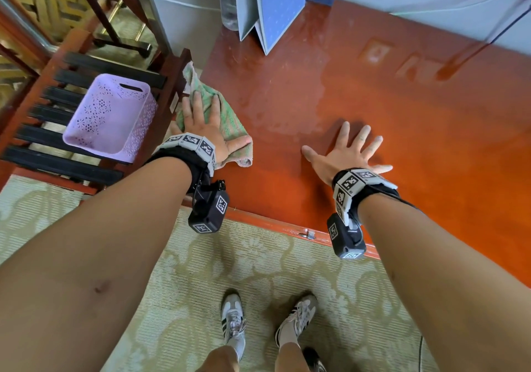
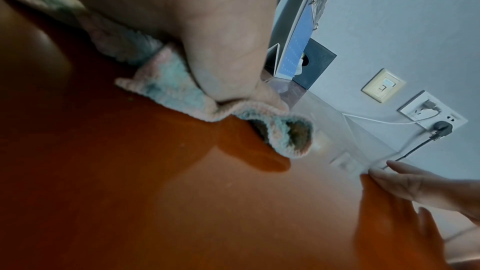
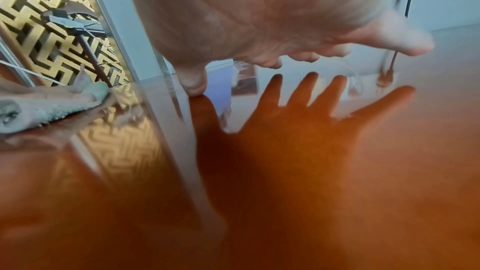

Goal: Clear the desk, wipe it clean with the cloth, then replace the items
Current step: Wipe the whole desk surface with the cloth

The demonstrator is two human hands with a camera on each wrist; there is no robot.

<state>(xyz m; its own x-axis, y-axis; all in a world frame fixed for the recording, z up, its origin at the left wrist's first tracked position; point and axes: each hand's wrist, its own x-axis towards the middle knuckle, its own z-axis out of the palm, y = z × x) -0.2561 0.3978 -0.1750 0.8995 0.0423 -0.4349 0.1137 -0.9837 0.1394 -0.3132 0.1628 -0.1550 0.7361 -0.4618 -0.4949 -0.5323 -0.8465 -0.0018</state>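
A green and pink cloth [image 1: 234, 131] lies at the left edge of the glossy orange-red desk [image 1: 388, 107]. My left hand [image 1: 202, 123] presses flat on it, fingers straight, thumb stretched along its near side. In the left wrist view the cloth [image 2: 168, 87] bunches out under the palm [image 2: 202, 38]. My right hand [image 1: 344, 153] rests on the bare desk to the right, fingers spread wide and holding nothing. The right wrist view shows that hand [image 3: 259, 17] with its fingertips down on the desk, and the cloth [image 3: 52, 106] off to the left.
A purple perforated basket [image 1: 109, 116] sits on a wooden chair [image 1: 66, 167] left of the desk. At the desk's back stand a blue-grey folder [image 1: 278, 6] and a clear bottle [image 1: 228, 3]. A dark cable [image 1: 474, 47] runs down to the desk at the back right. Wall sockets [image 2: 431, 112] are behind.
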